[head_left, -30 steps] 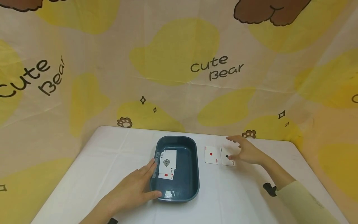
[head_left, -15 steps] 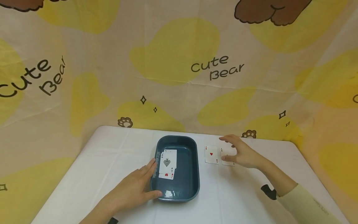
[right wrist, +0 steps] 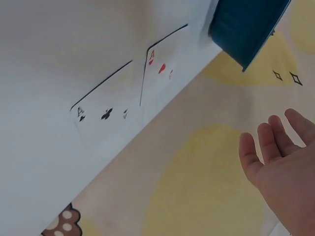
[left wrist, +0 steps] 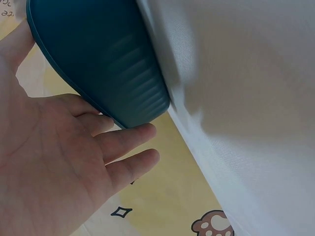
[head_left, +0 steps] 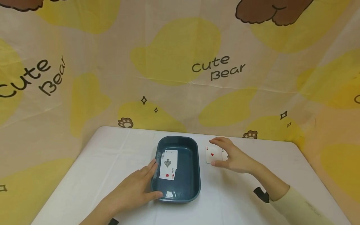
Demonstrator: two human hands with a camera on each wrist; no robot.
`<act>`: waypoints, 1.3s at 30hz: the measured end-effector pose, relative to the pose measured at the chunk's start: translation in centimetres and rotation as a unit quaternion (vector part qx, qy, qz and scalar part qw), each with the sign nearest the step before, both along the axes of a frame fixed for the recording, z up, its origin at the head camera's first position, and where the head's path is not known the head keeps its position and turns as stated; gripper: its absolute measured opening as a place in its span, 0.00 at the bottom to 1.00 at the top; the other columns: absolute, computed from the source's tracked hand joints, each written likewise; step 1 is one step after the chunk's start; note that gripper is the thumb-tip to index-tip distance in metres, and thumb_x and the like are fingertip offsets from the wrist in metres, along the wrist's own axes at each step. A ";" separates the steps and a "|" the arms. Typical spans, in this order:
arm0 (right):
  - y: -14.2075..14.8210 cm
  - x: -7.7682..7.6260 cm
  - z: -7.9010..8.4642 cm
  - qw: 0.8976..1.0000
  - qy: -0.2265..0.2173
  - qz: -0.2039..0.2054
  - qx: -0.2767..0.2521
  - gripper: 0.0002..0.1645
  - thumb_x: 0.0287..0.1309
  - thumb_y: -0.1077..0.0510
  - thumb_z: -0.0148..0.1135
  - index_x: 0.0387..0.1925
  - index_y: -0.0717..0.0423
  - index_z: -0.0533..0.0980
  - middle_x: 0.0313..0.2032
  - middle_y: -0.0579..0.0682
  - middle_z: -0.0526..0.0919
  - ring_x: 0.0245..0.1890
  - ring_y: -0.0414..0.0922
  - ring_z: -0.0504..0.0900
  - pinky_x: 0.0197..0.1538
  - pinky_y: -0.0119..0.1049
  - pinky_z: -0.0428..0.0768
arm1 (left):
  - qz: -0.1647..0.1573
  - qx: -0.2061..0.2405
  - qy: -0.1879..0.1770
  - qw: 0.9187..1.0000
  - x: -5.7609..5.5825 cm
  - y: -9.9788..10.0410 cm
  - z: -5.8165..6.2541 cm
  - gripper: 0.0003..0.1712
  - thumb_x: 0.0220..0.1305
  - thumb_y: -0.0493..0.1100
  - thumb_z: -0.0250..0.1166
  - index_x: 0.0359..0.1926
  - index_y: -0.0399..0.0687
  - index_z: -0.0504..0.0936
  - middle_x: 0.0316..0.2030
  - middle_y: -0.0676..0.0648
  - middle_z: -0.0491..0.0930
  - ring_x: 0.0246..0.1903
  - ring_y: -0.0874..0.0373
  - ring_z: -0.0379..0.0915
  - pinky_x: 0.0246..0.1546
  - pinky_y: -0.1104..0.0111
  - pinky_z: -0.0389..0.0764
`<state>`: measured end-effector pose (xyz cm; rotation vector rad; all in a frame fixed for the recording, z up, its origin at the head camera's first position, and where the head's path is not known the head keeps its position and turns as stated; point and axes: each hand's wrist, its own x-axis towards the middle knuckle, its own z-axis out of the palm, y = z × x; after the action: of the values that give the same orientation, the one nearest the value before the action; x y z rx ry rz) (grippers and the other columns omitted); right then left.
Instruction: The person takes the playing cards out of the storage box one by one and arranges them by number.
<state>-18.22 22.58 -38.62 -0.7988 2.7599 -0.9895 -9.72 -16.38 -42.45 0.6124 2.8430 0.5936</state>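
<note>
A deep blue tray (head_left: 194, 175) stands on the table. My left hand (head_left: 135, 187) lies along its left side, fingers and thumb extended and touching the rim. Inside, at the left, is a small overlapping pile of playing cards, an ace of spades (head_left: 166, 167) on top and a red card showing below it. Right of the tray, the ace of hearts (head_left: 209, 157) and the ace of clubs (right wrist: 98, 120) lie face up side by side. My right hand (head_left: 236, 156) hovers over them, holding nothing, its thumb and fingers spread around the ace of hearts in the head view.
A white cloth covers the table (head_left: 112, 150). Close behind its far edge hangs a beige and yellow curtain (head_left: 174, 62) printed with bears and lettering. A dark strap (head_left: 261, 194) sits at the right wrist, next to a pale sleeve (head_left: 298, 206).
My right hand has moved left, from over the ace of clubs to the ace of hearts, and now covers much of the ace of clubs. The left hand, tray and cards stay still.
</note>
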 end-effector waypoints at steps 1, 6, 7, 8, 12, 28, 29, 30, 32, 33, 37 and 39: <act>-0.2 0.0 -0.1 1.000 0.002 0.004 -0.001 0.49 0.59 0.44 0.77 0.76 0.55 0.67 0.74 0.57 0.64 0.73 0.61 0.64 0.69 0.67 0.68 | 0.001 0.000 -0.001 1.000 0.0 0.0 0.0 0.63 0.61 0.74 0.68 0.82 0.41 0.57 0.82 0.46 0.52 0.77 0.42 0.58 0.72 0.42 0.65; -1.7 -0.1 -0.5 1.000 0.016 0.017 -0.003 0.49 0.60 0.43 0.76 0.77 0.55 0.67 0.74 0.58 0.65 0.73 0.61 0.64 0.70 0.67 0.67 | 0.003 -0.002 -0.005 1.000 0.0 0.0 0.0 0.63 0.60 0.75 0.68 0.82 0.42 0.57 0.82 0.46 0.52 0.77 0.41 0.58 0.72 0.42 0.66; -1.9 -0.2 -0.6 1.000 0.019 0.021 -0.003 0.49 0.60 0.43 0.76 0.77 0.55 0.67 0.73 0.57 0.65 0.72 0.60 0.65 0.68 0.66 0.69 | 0.003 -0.001 -0.005 1.000 0.0 0.1 0.0 0.63 0.60 0.75 0.68 0.82 0.42 0.57 0.82 0.46 0.52 0.77 0.41 0.58 0.72 0.42 0.66; -2.2 -0.2 -0.7 1.000 0.021 0.024 -0.003 0.49 0.60 0.43 0.76 0.77 0.55 0.67 0.73 0.56 0.66 0.72 0.59 0.65 0.68 0.65 0.71 | 0.003 -0.001 -0.006 1.000 0.0 0.1 0.0 0.63 0.60 0.75 0.68 0.82 0.42 0.57 0.82 0.46 0.52 0.77 0.42 0.58 0.72 0.42 0.66; -3.4 -0.2 -1.0 0.999 0.024 0.040 -0.006 0.50 0.60 0.43 0.77 0.77 0.57 0.67 0.73 0.55 0.67 0.71 0.56 0.65 0.65 0.61 0.74 | 0.006 0.001 -0.010 1.000 -0.1 0.1 0.0 0.64 0.60 0.76 0.68 0.82 0.43 0.56 0.83 0.47 0.51 0.77 0.42 0.57 0.72 0.42 0.66; -8.3 -0.3 -2.2 0.998 0.031 0.048 0.036 0.53 0.57 0.39 0.76 0.77 0.55 0.67 0.70 0.54 0.68 0.71 0.54 0.64 0.69 0.61 0.72 | 0.011 -0.001 -0.022 1.000 -0.2 0.1 0.1 0.64 0.58 0.77 0.68 0.82 0.45 0.57 0.82 0.47 0.52 0.77 0.41 0.59 0.71 0.41 0.67; -8.7 -0.3 -2.3 0.997 0.033 0.050 0.042 0.53 0.57 0.38 0.77 0.77 0.55 0.67 0.70 0.54 0.68 0.71 0.53 0.64 0.69 0.60 0.72 | 0.010 -0.001 -0.022 1.000 -0.2 0.1 0.2 0.64 0.58 0.77 0.68 0.82 0.45 0.57 0.82 0.47 0.52 0.76 0.41 0.59 0.70 0.41 0.67; -9.0 -0.3 -2.4 0.997 0.036 0.052 0.046 0.53 0.57 0.38 0.77 0.77 0.55 0.67 0.70 0.54 0.69 0.71 0.53 0.65 0.69 0.60 0.73 | 0.010 -0.002 -0.023 1.000 -0.2 0.1 0.2 0.64 0.58 0.77 0.68 0.82 0.45 0.57 0.82 0.47 0.52 0.76 0.40 0.59 0.70 0.41 0.68; -9.6 -0.3 -2.6 0.996 0.038 0.058 0.048 0.53 0.56 0.38 0.77 0.77 0.55 0.67 0.70 0.53 0.69 0.70 0.53 0.65 0.69 0.59 0.72 | 0.009 -0.003 -0.022 1.000 -0.2 0.1 0.2 0.64 0.58 0.77 0.67 0.82 0.45 0.57 0.82 0.47 0.52 0.76 0.40 0.59 0.70 0.41 0.68; -9.9 -0.3 -2.7 0.996 0.037 0.060 0.048 0.53 0.56 0.38 0.77 0.77 0.55 0.68 0.70 0.53 0.69 0.70 0.53 0.65 0.70 0.59 0.72 | 0.008 -0.003 -0.021 1.000 -0.2 0.1 0.2 0.64 0.58 0.77 0.67 0.82 0.45 0.57 0.82 0.47 0.52 0.76 0.40 0.59 0.70 0.41 0.68; -10.8 -0.4 -3.3 0.996 0.040 0.072 0.040 0.52 0.56 0.39 0.77 0.75 0.56 0.69 0.69 0.55 0.69 0.71 0.54 0.65 0.70 0.60 0.70 | 0.003 -0.007 -0.017 1.000 -0.3 0.1 0.2 0.64 0.59 0.77 0.67 0.82 0.44 0.57 0.82 0.46 0.52 0.76 0.40 0.59 0.70 0.41 0.67; -11.2 -0.5 -3.6 0.996 0.040 0.076 0.037 0.52 0.55 0.39 0.77 0.75 0.57 0.70 0.69 0.55 0.70 0.70 0.55 0.65 0.70 0.61 0.70 | 0.001 -0.007 -0.017 1.000 -0.3 0.1 0.2 0.64 0.59 0.77 0.67 0.82 0.43 0.57 0.82 0.46 0.52 0.76 0.40 0.59 0.70 0.41 0.67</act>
<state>-18.69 11.37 -42.25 -1.0411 2.7334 -0.8408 -9.99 -16.31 -42.27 0.5907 2.8143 0.5776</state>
